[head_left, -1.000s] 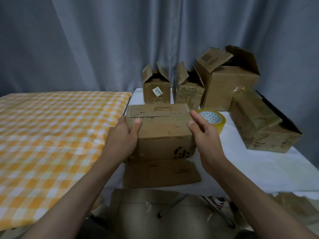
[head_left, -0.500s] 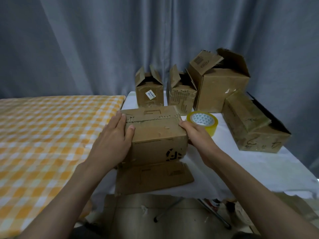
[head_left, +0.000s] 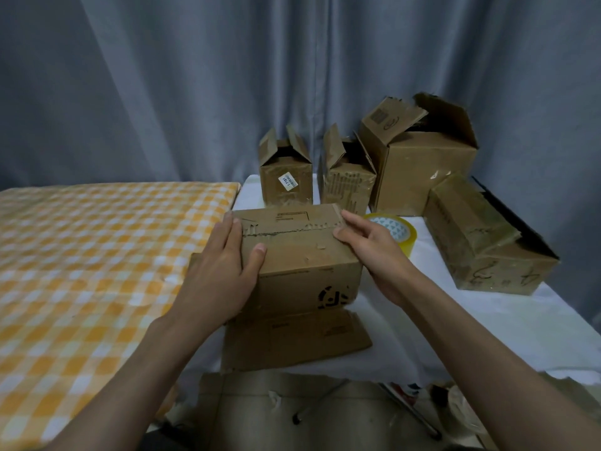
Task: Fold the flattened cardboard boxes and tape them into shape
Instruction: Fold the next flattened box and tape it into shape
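Observation:
A closed brown cardboard box with a jagged seam across its top stands on a flattened piece of cardboard at the front of the white table. My left hand presses flat against the box's left side, fingers straight and thumb lying on the top face. My right hand touches the top right corner at the end of the seam with thumb and fingertips, its fingers loosely extended. A roll of yellowish clear tape lies just behind my right hand, partly hidden by it.
Two small open-flapped boxes and a large open box stand at the back. A taped box lies on its side at the right. An orange checked cloth covers the surface at the left. More cardboard lies on the floor below.
My right hand slid from the box's right side up to the top right corner by the seam. My left hand's fingers straightened along the left side. The box stays in place.

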### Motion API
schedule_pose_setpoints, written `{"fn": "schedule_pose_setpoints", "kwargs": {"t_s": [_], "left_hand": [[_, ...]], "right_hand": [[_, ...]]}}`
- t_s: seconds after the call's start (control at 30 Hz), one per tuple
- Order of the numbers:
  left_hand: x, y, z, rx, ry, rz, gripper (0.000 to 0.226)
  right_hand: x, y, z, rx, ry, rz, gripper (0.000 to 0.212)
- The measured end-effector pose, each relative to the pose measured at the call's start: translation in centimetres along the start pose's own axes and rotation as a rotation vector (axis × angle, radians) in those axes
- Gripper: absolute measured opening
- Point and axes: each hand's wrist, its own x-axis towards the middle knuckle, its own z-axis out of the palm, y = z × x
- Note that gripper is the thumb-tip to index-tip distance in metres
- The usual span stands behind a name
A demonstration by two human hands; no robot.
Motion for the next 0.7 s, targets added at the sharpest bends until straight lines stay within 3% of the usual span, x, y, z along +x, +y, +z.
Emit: {"fn": "schedule_pose_setpoints", "kwargs": {"t_s": [0.07,0.27,0.4,0.5,0.6,0.7], "left_hand": [[0.1,0.0,-0.1,0.002,-0.003,-0.009,0.071],[0.0,0.1,-0.1,0.001,-0.001,-0.01,0.071],[0.0,0.0,-0.1,0.01,0.002,-0.002,0.07],[0.0,-0.1,0.0,0.016,0.003,-0.001,0.07],[0.1,-0.1,0.1,0.026,0.004,0.006,0.07],[0.0,0.1,0.1,0.028,0.014,0.012,0.069]], "right_hand": [[0.0,-0.1,-0.3,0.042,0.0,0.018,0.046],[0.7,-2.0,0.3,0.092,0.036,0.032,0.073],[1.2,-2.2,1.0,0.082,0.047,0.014,0.069],[1.3,-2.2,1.3,-0.068,0.088,-0.057,0.063],[1.4,-2.4,1.3,-0.389,0.089,-0.173,0.052],[1.5,-2.2,0.5,-0.604,0.041,-0.154,0.051]]}}
